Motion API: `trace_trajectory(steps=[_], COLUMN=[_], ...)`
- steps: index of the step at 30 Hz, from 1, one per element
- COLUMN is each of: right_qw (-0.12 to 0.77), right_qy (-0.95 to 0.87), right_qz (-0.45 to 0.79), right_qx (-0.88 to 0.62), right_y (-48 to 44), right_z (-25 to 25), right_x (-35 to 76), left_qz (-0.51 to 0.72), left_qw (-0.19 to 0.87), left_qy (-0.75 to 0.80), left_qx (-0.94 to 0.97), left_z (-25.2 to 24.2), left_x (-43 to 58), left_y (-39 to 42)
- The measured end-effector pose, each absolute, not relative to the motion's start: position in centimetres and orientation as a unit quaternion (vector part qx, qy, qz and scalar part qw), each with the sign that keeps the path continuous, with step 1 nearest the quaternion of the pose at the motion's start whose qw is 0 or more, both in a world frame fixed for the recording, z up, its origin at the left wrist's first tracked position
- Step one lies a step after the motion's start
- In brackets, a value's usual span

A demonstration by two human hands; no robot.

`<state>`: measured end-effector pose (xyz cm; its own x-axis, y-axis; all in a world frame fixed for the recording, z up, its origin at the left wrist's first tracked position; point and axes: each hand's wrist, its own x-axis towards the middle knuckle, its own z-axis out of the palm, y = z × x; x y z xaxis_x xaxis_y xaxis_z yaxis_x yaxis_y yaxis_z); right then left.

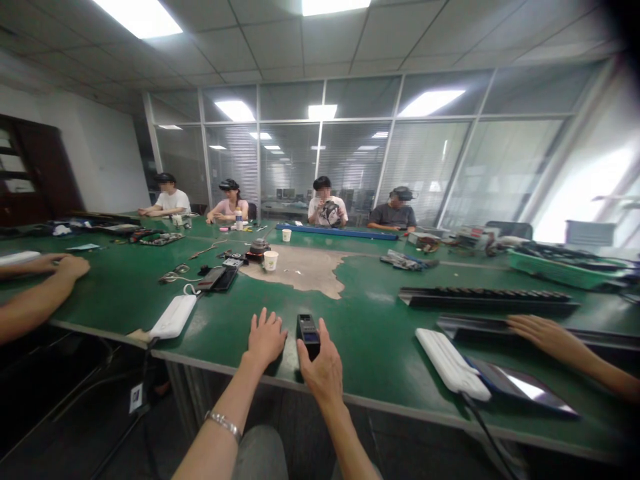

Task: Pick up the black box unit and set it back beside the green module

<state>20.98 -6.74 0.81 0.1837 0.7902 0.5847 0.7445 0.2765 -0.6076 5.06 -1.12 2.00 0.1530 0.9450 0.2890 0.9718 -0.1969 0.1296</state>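
Observation:
Near the table's front edge, my right hand (323,368) has its thumb and fingers on either side of a small black handheld device (308,329). A little screen and light markings show on the device's top; its lower end is partly hidden by the hand. It stands or lies on the green tabletop; I cannot tell whether it is lifted. Just left of it, my left hand (266,339) rests palm down on the table, fingers spread, holding nothing. A metal bracelet (223,425) circles my left wrist.
White power banks (174,316) lie on both sides, with cables. Ahead are a paper cup (271,261) on a brown sheet (315,280), and phones (220,277). Co-workers' arms reach in at left (40,293) and right (560,343), beside black metal channels (490,301). Several people sit opposite.

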Motion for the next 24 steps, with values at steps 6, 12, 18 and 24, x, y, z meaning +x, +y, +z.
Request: trace_trajectory(steps=[6,12,18,24], right_qw=[0.465,0.433,0.418,0.420], right_qy=[-0.659,-0.641,-0.625,-0.623], right_qz=[0.010,0.008,-0.006,-0.004], right_qx=[-0.591,-0.633,-0.660,-0.660], right_y=[-6.7,-6.8,-6.9,-7.0], right_z=[1.0,0.8,0.8,0.9], right_x=[20.8,20.4,20.1,20.1], left_qz=[-0.189,-0.193,-0.190,-0.181], left_qw=[0.062,0.061,0.067,0.082], left_qy=[-0.644,-0.649,-0.651,-0.651], left_qx=[-0.739,-0.733,-0.732,-0.733], left_z=[0.9,0.6,0.2,0.0], left_x=[5.8,6.0,5.9,5.8], left_y=[-1.8,-2.1,-1.6,-1.4])
